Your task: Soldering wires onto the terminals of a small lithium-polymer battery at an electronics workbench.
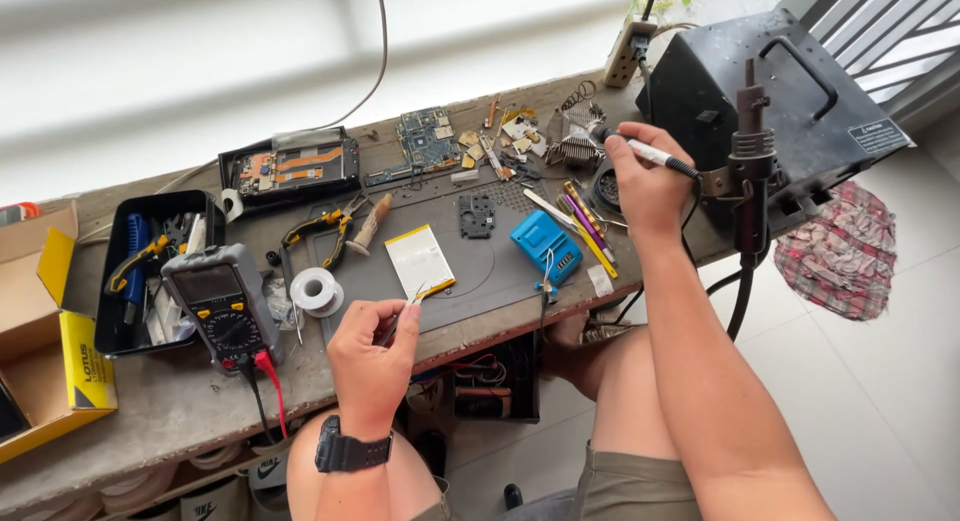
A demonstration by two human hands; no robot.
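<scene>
Metal tweezers point(400, 319), thin and slippery, sit pinched mid-shaft in the left hand point(372, 356); the right hand point(645, 181) wraps the soldering iron point(655, 156) by its light, stiff grip.

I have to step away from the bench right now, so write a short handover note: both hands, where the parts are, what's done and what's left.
Left hand: fingers pinch tweezers at the flat battery pack on the grey work mat.
Right hand: holds the soldering iron over by the black station.
Parts: circuit board and opened phone lie behind the mat; solder spool and multimeter to its left.
Done: phone opened, parts out.
Left: iron not yet at the battery pack.
</scene>
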